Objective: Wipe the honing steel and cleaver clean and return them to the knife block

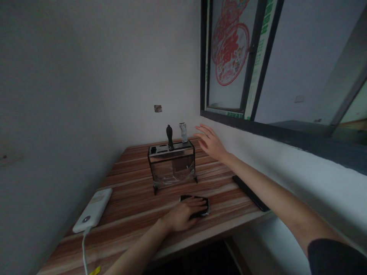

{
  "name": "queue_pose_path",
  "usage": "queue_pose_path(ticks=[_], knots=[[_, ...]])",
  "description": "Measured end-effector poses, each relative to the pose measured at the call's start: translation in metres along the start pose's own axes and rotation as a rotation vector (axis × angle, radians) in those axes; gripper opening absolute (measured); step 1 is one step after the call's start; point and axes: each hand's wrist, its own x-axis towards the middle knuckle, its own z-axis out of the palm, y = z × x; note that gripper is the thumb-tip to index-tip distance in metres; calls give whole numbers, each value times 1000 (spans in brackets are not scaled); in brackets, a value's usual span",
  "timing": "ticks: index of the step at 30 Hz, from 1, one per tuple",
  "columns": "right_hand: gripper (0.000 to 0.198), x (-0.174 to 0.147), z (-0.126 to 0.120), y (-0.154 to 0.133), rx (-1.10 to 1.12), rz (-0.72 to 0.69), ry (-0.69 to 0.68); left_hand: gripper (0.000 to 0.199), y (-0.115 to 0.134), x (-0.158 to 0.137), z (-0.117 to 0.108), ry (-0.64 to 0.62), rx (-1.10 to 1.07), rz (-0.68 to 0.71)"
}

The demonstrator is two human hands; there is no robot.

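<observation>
My left hand [183,214] lies with its fingers stretched flat over a small dark flat object [204,210] with a pale edge, near the table's front; the hand covers much of it. My right hand [211,142] is raised with fingers apart, just right of a clear-sided knife block [173,175], and holds nothing. From the block's slotted top stands a black handle [169,134]. Next to it rises a silvery, wrapped-looking handle [183,133], close to my right fingertips but apart from them. Something dark and rectangular shows inside the block.
A white power bank [94,210] with a white cable [84,250] lies on the left of the wood-grain table [129,206]. A long black flat object [250,193] lies under my right forearm. Walls stand behind and left; a dark-framed window [229,114] is at right.
</observation>
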Motion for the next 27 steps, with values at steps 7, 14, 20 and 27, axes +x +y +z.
queue_pose_path(ticks=[7, 14, 20, 27], knots=[[17, -76, 24, -19, 346, 486, 264, 47, 8, 5, 1, -6, 42, -81], [23, -139, 42, -62, 877, 916, -142, 37, 22, 2, -5, 151, 40, -344], [48, -174, 23, -113, 1135, 1189, -327, 32, 42, -4, 2, 343, 68, -609], [18, -173, 33, -117, 980, 1019, -183, 42, 50, 0, 27, 310, 186, -490]])
